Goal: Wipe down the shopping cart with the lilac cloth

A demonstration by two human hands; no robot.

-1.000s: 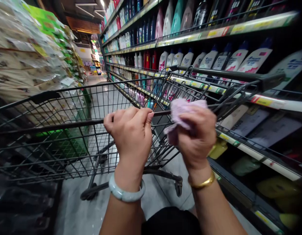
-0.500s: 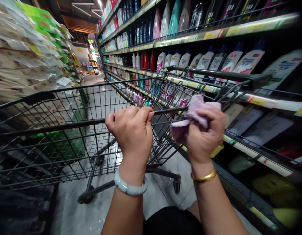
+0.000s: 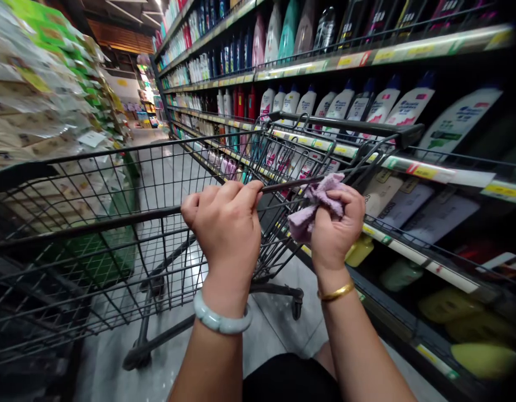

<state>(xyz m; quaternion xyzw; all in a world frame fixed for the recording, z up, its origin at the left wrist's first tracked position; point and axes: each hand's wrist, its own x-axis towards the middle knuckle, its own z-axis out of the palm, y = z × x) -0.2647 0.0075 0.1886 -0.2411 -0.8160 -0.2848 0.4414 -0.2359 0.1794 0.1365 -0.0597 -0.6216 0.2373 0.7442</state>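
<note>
A black wire shopping cart [image 3: 99, 223] stands sideways in front of me, its handle end at the right. My left hand [image 3: 228, 223] is closed around a dark bar along the cart's near side. A light-coloured bangle circles that wrist. Further right, my right hand [image 3: 339, 226] is closed on a crumpled lilac cloth [image 3: 302, 223], which lies against the same bar near the handle end. A gold bracelet is on the right wrist. The undersides of the fingers are hidden on both hands.
Shelves [image 3: 366, 53] of bottles run along the right, close to the cart handle [image 3: 345, 125]. Stacked plastic-wrapped packs [image 3: 35, 111] rise at the left. Grey floor tiles [image 3: 157, 162] lead down the aisle. A cart wheel [image 3: 297, 307] rests on the floor.
My right hand has moved left and slightly down along the bar with the cloth, closer to my left hand. The left hand keeps its hold. The view has shifted slightly.
</note>
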